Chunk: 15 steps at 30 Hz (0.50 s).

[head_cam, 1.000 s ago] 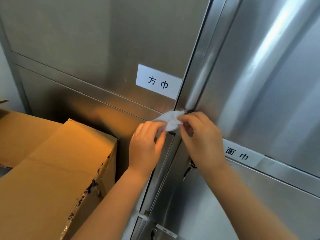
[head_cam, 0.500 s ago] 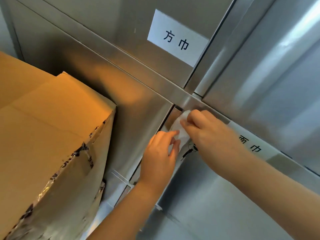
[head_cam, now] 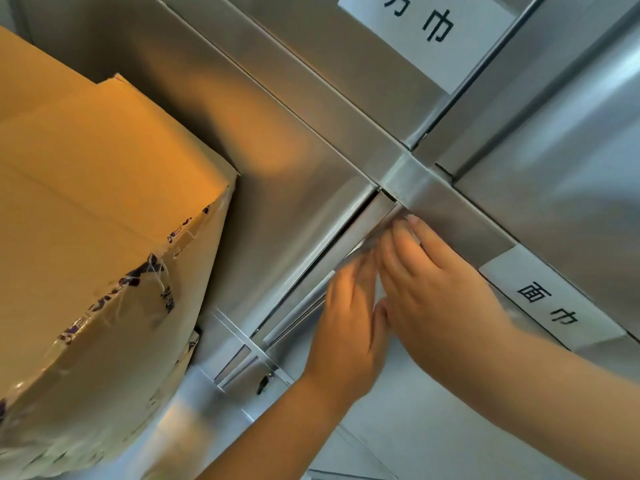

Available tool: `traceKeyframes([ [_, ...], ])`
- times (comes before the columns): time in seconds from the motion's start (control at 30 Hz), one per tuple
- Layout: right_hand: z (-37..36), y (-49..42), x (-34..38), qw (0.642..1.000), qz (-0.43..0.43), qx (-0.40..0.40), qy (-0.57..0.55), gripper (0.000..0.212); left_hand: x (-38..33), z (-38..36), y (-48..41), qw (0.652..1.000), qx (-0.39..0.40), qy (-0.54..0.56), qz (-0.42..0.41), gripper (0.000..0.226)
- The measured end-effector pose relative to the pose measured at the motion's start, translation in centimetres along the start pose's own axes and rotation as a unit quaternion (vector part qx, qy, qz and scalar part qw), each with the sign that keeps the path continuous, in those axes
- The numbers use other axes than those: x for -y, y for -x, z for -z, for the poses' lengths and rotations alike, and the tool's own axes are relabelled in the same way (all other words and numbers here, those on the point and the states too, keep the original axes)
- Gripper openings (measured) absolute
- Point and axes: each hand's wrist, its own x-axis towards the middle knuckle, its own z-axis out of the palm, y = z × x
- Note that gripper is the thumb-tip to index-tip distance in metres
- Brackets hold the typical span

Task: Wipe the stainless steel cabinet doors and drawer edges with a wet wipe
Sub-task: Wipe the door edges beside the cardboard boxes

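Note:
The stainless steel cabinet fills the view, and its doors meet at a cross-shaped frame joint. My left hand and my right hand lie side by side with straight fingers, pressing flat on the vertical door edge just below the joint. My right fingertips reach highest, near the horizontal rail. The wet wipe is hidden under the hands. Both hands are blurred by motion.
A large taped cardboard box stands close against the cabinet on the left. White paper labels are stuck to the upper door and to the rail on the right. A small lock sits below my left hand.
The view has tilted and moved closer and lower. Both hands went from pinching the visible white wipe to lying flat over it on the door edge, so it is now out of sight.

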Motion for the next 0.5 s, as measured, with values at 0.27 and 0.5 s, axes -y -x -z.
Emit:
traceKeyframes([
  [0.27, 0.0, -2.8, 4.2, 0.995, 0.086, 0.045, 0.010, 0.077, 4.5, -0.3, 2.9, 0.990, 0.035, -0.135, 0.022, 0.054],
  [0.5, -1.6, -7.2, 9.6, 0.983, 0.148, 0.101, -0.034, 0.069, 11.1, -0.1, 6.7, 0.910, 0.177, -0.366, 0.079, 0.065],
])
